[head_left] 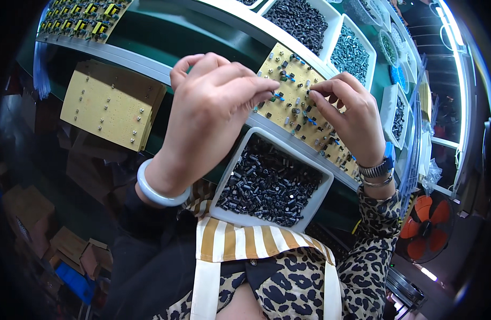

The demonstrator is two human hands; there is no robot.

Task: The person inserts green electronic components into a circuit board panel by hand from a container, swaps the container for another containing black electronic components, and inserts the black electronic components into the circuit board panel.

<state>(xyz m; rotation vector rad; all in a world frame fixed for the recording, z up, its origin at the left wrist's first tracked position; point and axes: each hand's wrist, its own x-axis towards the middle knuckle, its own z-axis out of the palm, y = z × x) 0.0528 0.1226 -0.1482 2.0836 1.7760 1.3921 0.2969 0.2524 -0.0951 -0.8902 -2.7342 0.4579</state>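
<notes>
From afar I see the left hand (205, 101) and right hand (354, 109), fingertips pinched (whether around anything, I can't tell), at the tan circuit board (289, 100), beside a white tray (245, 218).

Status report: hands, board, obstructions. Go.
Left hand and right hand at the tan board, holds unclear. Board carries many small components. Tray of black parts alongside, nothing visibly blocking.

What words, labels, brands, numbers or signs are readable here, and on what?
None readable.
Small black cylindrical components in the white rectangular plastic tray: pale marks, too small to read.
Long tan circuit board with mounted parts: any print too small to read.
Stacked tan rectangular boards at left: pale spots, no legible text.
</notes>
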